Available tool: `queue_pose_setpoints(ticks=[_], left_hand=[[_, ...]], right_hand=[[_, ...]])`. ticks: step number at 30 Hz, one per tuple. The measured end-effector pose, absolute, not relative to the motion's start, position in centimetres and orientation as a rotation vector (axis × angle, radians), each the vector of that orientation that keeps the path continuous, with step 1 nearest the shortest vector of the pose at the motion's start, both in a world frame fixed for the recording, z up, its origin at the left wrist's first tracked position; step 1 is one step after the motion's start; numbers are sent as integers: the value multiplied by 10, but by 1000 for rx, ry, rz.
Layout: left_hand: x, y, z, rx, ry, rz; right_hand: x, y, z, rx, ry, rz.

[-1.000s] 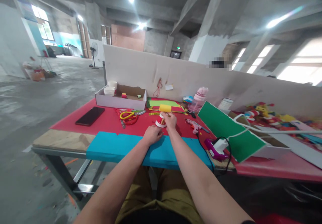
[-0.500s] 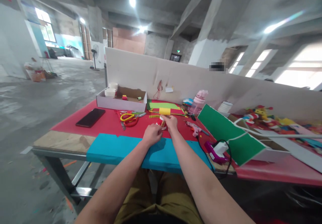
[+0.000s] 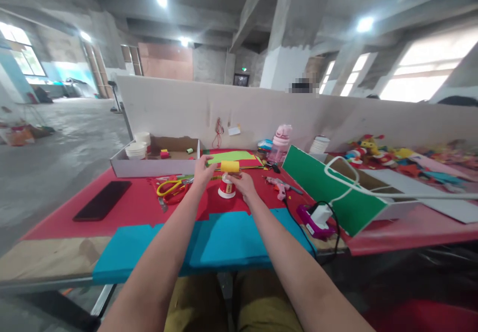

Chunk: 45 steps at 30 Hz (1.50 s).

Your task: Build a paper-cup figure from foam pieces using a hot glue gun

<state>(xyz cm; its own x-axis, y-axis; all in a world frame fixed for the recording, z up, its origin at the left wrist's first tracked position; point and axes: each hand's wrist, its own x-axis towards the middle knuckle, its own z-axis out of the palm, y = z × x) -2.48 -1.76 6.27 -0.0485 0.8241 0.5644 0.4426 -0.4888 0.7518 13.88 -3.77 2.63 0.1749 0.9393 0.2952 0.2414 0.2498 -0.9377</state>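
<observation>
An upside-down white paper cup with a red band and a small printed label stands on the red table cover. Across its top lies a yellow paper roll. My right hand pinches the roll from below at its right part, close to the cup's top; the fingertips are partly hidden. At the roll's left end, my left hand is raised with fingers apart and holds nothing. Behind the left wrist lie yellow-and-red-handled scissors. Part of a coiled yellow-green strip shows beside the cup.
A white tray holds paper cups and small rolls at back left. A black phone lies left. Rightward are a pink glue gun, a purple power strip and a green board. Blue sheets cover the front edge.
My left hand has let go of the cup and moved up and left, beside the yellow roll. My right hand stays at the roll. The view has shifted to the right.
</observation>
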Motion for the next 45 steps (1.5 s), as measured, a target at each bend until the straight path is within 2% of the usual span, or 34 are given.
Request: queue_pose_setpoints(ticks=[4, 8, 13, 20, 26, 34, 40, 45], left_hand=[[-36, -15, 47, 1732, 1140, 1459], [-43, -15, 56, 1747, 928, 1359], [-41, -11, 63, 1838, 896, 1243], [-31, -5, 49, 1869, 839, 1319], [-34, -4, 37, 1885, 839, 1375], [-38, -5, 31, 2045, 888, 1427], [-40, -7, 31, 2166, 887, 1441], [-37, -8, 28, 2035, 861, 1411]], right_hand=[[150, -38, 27, -1127, -1326, 835], [158, -33, 25, -912, -1302, 1045], [163, -24, 26, -863, -1315, 1164], [162, -22, 27, -811, -1365, 1279], [162, -26, 34, -902, -1455, 1179], [163, -29, 53, -1002, -1694, 858], [163, -28, 55, -1021, -1758, 769], [165, -26, 52, -1033, -1775, 722]])
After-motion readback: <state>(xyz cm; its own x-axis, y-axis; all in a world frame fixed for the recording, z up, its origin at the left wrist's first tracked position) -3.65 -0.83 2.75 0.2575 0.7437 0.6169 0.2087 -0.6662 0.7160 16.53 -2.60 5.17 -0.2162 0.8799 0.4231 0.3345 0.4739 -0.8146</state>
